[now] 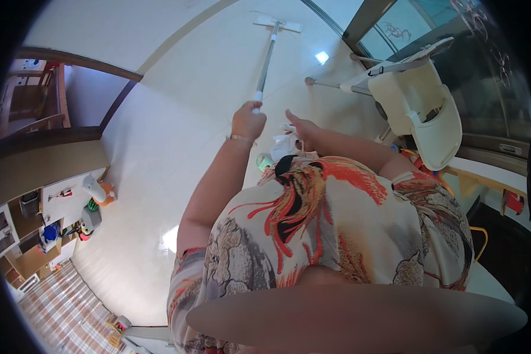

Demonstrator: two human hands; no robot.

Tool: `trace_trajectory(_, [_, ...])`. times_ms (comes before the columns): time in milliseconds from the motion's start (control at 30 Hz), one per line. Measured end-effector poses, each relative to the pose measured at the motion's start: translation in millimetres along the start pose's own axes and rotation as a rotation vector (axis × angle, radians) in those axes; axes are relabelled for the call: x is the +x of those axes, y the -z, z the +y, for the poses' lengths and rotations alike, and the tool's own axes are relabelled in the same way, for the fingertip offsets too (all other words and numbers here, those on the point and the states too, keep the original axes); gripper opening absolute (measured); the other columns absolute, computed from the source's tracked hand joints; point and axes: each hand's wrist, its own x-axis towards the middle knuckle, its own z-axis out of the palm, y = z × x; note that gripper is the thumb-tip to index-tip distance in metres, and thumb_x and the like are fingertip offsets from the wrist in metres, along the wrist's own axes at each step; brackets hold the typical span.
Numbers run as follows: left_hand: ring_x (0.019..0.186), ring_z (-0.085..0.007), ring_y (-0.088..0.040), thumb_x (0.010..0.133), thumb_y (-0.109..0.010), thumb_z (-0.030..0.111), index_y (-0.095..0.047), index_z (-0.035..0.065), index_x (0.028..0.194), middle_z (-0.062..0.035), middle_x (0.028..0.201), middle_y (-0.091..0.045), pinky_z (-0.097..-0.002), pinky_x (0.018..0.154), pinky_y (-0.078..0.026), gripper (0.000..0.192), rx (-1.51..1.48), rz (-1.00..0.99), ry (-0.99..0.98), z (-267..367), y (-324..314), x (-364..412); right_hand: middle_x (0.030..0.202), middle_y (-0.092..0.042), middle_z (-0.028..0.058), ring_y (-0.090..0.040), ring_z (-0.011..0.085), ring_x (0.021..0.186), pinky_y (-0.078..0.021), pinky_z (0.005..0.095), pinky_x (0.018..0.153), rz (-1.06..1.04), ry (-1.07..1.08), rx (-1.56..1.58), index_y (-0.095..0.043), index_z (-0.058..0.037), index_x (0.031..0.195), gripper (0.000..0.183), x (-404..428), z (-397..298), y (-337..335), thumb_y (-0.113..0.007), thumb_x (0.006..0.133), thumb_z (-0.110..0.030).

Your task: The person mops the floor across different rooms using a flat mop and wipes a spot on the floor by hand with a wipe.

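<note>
My left hand, with a band on its wrist, grips the upper end of a flat mop's metal pole. The pole slants away from me to the white flat mop head, which lies on the pale tiled floor. White crumpled material, perhaps a plastic bag, hangs at the fingers of my right hand. The thumb of that hand sticks out, and its other fingers are partly hidden. Just below the white material, a green patterned item shows beside my patterned shirt.
On the right stands a cream high chair, its legs reaching toward the mop, near glass sliding doors. Soft toys sit by a low shelf unit at left. A plaid mat covers the lower left floor.
</note>
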Motion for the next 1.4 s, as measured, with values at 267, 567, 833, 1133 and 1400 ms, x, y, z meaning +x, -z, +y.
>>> trace_trajectory(267, [0.055, -0.0145, -0.054, 0.074, -0.058, 0.018, -0.046, 0.0066, 0.124, -0.0111, 0.075, -0.06, -0.0277, 0.048, -0.043, 0.053, 0.036, 0.056, 0.066, -45, 32, -16, 0.087, -0.053, 0.003, -0.043, 0.0148, 0.071, -0.0316, 0.0299, 0.056, -0.011, -0.033, 0.08, -0.058, -0.014, 0.093, 0.059, 10, 15, 15, -0.047, 0.075, -0.069])
trace_trajectory(567, [0.09, -0.0175, -0.06, 0.077, -0.06, 0.011, -0.041, 0.001, 0.127, -0.0136, 0.103, -0.06, -0.0286, 0.078, -0.048, 0.054, -0.048, -0.09, 0.21, -43, 89, -213, 0.08, -0.054, 0.0005, -0.048, 0.013, 0.066, -0.0336, 0.0287, 0.061, -0.141, -0.052, -0.065, -0.055, -0.0142, 0.088, 0.056, 39, -3, -72, -0.048, 0.075, -0.069])
trace_trajectory(833, [0.093, -0.0164, -0.058, 0.074, -0.053, -0.005, -0.041, -0.0018, 0.128, -0.014, 0.104, -0.06, -0.0273, 0.081, -0.046, 0.056, -0.11, -0.096, 0.214, 19, 168, -290, 0.07, -0.052, 0.0007, -0.048, 0.0121, 0.064, -0.0338, 0.0291, 0.052, -0.279, -0.092, -0.193, -0.055, -0.012, 0.073, 0.02, 10, 24, -142, -0.063, 0.076, -0.03])
trace_trajectory(1133, [0.079, -0.0159, -0.062, 0.067, -0.053, -0.006, -0.046, -0.0041, 0.121, -0.0165, 0.105, -0.057, -0.0247, 0.069, -0.049, 0.054, -0.348, -0.159, 0.346, 72, 223, -297, 0.061, -0.05, 0.0035, -0.042, 0.0154, 0.049, -0.0302, 0.0325, 0.042, -0.285, -0.164, -0.038, -0.053, -0.0091, 0.065, 0.018, -57, 9, -141, -0.062, 0.073, -0.023])
trace_trajectory(1400, [0.095, -0.0335, -0.061, 0.061, -0.065, 0.001, -0.056, -0.0015, 0.109, -0.0312, 0.13, -0.035, -0.0322, 0.077, -0.05, 0.048, -0.161, -0.501, -0.525, 106, 200, -213, 0.053, -0.041, 0.0043, -0.036, 0.0153, 0.042, -0.0279, 0.0336, 0.04, -0.143, 0.113, 0.053, -0.049, -0.007, 0.056, 0.023, -37, -29, -88, -0.062, 0.065, -0.024])
